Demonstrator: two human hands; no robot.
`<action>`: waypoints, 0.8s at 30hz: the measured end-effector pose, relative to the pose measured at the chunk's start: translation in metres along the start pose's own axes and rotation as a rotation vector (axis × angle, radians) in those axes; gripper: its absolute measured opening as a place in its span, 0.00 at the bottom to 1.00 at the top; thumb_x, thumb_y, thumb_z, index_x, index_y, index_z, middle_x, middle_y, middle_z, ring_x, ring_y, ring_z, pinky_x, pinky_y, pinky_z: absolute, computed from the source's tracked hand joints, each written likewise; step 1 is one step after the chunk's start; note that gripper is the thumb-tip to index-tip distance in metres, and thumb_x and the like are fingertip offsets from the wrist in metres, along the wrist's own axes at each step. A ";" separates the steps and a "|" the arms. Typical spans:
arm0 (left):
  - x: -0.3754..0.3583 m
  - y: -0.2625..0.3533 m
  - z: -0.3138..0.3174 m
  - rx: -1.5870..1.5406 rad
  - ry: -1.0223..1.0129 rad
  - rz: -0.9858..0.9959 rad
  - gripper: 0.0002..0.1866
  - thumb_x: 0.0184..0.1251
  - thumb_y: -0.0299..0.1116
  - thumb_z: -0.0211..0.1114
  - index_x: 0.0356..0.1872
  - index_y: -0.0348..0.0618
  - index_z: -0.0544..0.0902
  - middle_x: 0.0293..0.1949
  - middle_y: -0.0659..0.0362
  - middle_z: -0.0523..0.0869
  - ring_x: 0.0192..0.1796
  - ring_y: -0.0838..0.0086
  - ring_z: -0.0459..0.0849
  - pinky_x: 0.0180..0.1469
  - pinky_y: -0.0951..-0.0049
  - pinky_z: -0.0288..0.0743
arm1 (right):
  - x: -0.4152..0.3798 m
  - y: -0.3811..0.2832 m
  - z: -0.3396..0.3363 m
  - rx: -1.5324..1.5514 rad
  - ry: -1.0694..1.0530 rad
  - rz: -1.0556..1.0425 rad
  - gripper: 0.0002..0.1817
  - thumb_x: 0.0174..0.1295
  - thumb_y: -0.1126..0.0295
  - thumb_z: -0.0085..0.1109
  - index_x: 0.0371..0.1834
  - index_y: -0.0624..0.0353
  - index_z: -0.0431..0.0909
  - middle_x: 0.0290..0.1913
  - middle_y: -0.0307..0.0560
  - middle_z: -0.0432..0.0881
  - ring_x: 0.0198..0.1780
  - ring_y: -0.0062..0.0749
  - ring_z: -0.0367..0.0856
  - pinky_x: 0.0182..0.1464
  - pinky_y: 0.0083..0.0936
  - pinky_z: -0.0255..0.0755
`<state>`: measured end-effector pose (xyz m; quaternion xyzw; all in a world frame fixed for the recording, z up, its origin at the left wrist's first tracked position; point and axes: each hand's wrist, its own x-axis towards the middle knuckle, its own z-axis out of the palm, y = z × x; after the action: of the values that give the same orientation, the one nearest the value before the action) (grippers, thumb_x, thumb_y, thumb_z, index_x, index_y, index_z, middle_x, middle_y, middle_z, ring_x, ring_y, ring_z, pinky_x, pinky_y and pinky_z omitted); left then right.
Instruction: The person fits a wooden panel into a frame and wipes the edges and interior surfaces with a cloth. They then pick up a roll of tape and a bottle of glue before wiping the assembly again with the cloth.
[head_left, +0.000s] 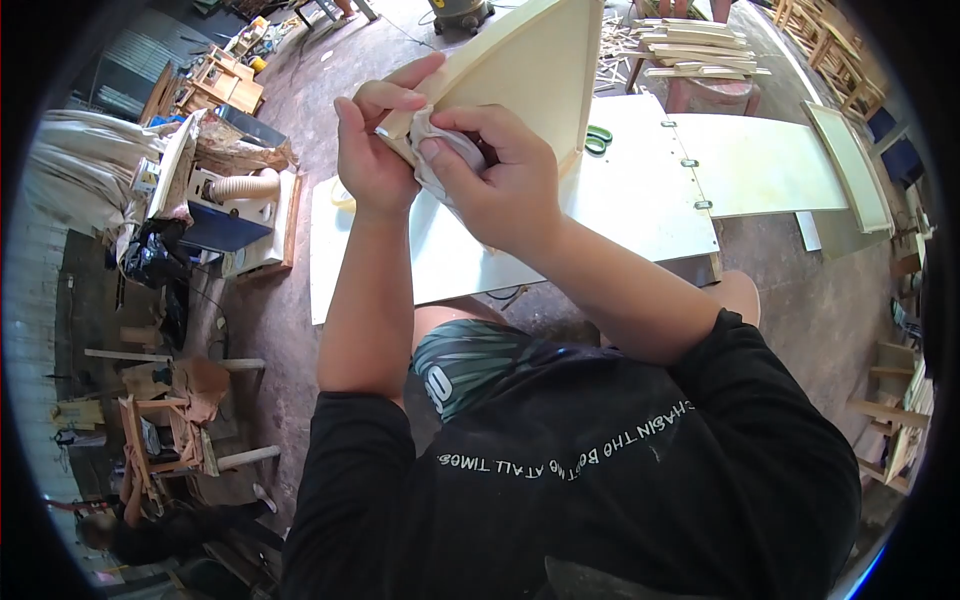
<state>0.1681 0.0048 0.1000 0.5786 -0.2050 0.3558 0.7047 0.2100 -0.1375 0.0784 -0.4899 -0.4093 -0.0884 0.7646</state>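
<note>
A pale wooden panel with a raised rim (530,75) stands tilted up in front of me, one corner toward my chest. Around that near corner, at its left edge, curls my left hand (378,145), with some fingers extended along the rim. My right hand (500,170) is closed on a crumpled white cloth (440,165) and presses it against the corner, close to the left palm. The cloth covers part of the wood there. Beneath lies a white board tabletop (640,220). Green-handled scissors (598,140) lie on it, right of the panel.
A yellowish item (342,195) sits partly hidden at the board's left. A hinged white panel (760,165) extends rightward. Wood strips are stacked on a stool (710,95) behind. At left stands a machine with a ribbed hose (245,187); another person (180,530) is lower left.
</note>
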 end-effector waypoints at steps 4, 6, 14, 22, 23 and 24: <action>0.000 0.000 -0.008 0.027 -0.048 -0.011 0.34 0.86 0.58 0.34 0.40 0.42 0.83 0.62 0.33 0.80 0.61 0.52 0.83 0.67 0.55 0.75 | -0.004 -0.004 0.004 -0.109 -0.014 -0.126 0.11 0.60 0.72 0.73 0.46 0.57 0.87 0.39 0.50 0.85 0.36 0.35 0.87 0.38 0.27 0.80; 0.003 0.000 -0.008 0.052 -0.036 -0.006 0.35 0.85 0.59 0.33 0.39 0.42 0.82 0.60 0.35 0.82 0.58 0.55 0.84 0.66 0.57 0.75 | -0.005 0.002 0.004 -0.125 -0.029 -0.207 0.11 0.60 0.72 0.73 0.47 0.57 0.88 0.39 0.49 0.85 0.35 0.36 0.87 0.36 0.28 0.81; 0.005 -0.007 -0.019 -0.016 0.024 0.014 0.35 0.85 0.61 0.32 0.37 0.44 0.81 0.57 0.38 0.84 0.57 0.58 0.84 0.65 0.58 0.73 | -0.045 0.050 -0.011 -0.158 -0.127 -0.148 0.10 0.60 0.76 0.71 0.45 0.59 0.88 0.39 0.49 0.85 0.34 0.38 0.86 0.35 0.30 0.80; 0.004 -0.014 -0.001 0.068 0.072 0.001 0.38 0.86 0.58 0.25 0.34 0.42 0.80 0.53 0.41 0.85 0.57 0.55 0.82 0.67 0.53 0.73 | 0.002 0.010 0.003 -0.150 -0.059 -0.088 0.09 0.59 0.77 0.71 0.43 0.61 0.88 0.39 0.51 0.87 0.35 0.39 0.87 0.37 0.28 0.80; 0.004 -0.013 0.005 0.025 0.090 -0.004 0.38 0.86 0.58 0.25 0.34 0.42 0.79 0.52 0.41 0.85 0.57 0.56 0.82 0.66 0.55 0.73 | 0.006 0.005 0.006 -0.131 -0.048 -0.077 0.09 0.59 0.77 0.71 0.44 0.62 0.88 0.39 0.51 0.87 0.36 0.39 0.87 0.39 0.28 0.80; 0.005 -0.012 0.006 -0.023 0.090 0.001 0.38 0.86 0.59 0.25 0.33 0.42 0.78 0.51 0.42 0.86 0.56 0.58 0.83 0.66 0.55 0.73 | 0.006 0.002 0.010 -0.126 -0.033 -0.063 0.10 0.59 0.78 0.71 0.44 0.64 0.87 0.39 0.52 0.87 0.38 0.39 0.87 0.41 0.29 0.81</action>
<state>0.1806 -0.0001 0.0968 0.5540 -0.1774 0.3795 0.7195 0.2097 -0.1272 0.0833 -0.5253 -0.4306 -0.1297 0.7223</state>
